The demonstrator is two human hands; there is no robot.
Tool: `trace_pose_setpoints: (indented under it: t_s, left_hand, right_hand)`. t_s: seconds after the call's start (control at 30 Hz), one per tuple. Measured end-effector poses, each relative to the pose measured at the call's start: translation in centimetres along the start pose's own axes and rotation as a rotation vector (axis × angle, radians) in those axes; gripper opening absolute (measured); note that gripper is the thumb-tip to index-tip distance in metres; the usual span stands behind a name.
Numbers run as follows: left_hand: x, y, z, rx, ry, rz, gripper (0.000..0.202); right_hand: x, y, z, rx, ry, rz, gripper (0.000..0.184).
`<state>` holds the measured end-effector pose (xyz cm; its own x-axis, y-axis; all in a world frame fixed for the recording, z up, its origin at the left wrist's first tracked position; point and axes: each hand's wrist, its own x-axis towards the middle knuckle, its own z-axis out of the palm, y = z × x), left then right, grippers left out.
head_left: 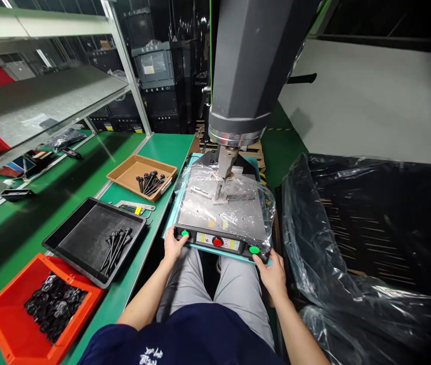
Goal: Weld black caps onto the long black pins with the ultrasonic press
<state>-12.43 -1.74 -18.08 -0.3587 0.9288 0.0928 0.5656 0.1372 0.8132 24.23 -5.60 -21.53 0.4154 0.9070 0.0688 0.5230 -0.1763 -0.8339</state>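
Note:
I sit in front of a press machine (253, 66) whose metal horn (225, 162) is down on a small part on the plastic-covered base plate (215, 213). My left hand (173, 246) rests at the front panel with its thumb on the left green button (184, 233). My right hand (272, 271) reaches the right green button (254, 249) with its thumb. Between the two sits a red button (217, 242). Neither hand holds a loose thing; the fingers curl under the panel's edge.
On the green bench at my left stand a black tray (86, 233) with black pins, a brown tray (132, 172) with more pins, and an orange bin (18, 309) of black rings. A large black-plastic-lined bin (371, 238) fills the right side.

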Motion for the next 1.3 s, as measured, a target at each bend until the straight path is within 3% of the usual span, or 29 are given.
trace_pose_setpoints:
  t_s: [0.63, 0.8, 0.9, 1.03, 1.17, 1.3]
  left_hand:
    - [0.1, -0.5, 0.0, -0.046, -0.013, 0.000, 0.068]
    - [0.6, 0.3, -1.1, -0.122, -0.019, -0.094, 0.066]
    - [2.5, 1.8, -2.1, -0.206, 0.081, -0.085, 0.064]
    - [7.4, 4.8, -3.0, -0.250, 0.147, 0.024, 0.062]
    - [12.4, 7.5, -2.9, -0.204, 0.050, 0.039, 0.075]
    - [15.0, 8.7, -2.5, -0.314, -0.103, 0.036, 0.080]
  right_hand:
    - [-0.1, -0.3, -0.1, 0.051, -0.019, 0.036, 0.086]
    - [0.7, 0.6, -1.1, 0.169, -0.076, 0.098, 0.080]
    - [2.2, -0.1, -2.6, 0.297, -0.073, 0.144, 0.078]
    - [5.5, -3.4, -4.1, 0.287, 0.028, 0.068, 0.085]
    - [8.8, -6.4, -3.6, 0.232, -0.046, 0.027, 0.094]
    - [11.1, -8.0, -2.1, 0.310, -0.110, 0.113, 0.098]
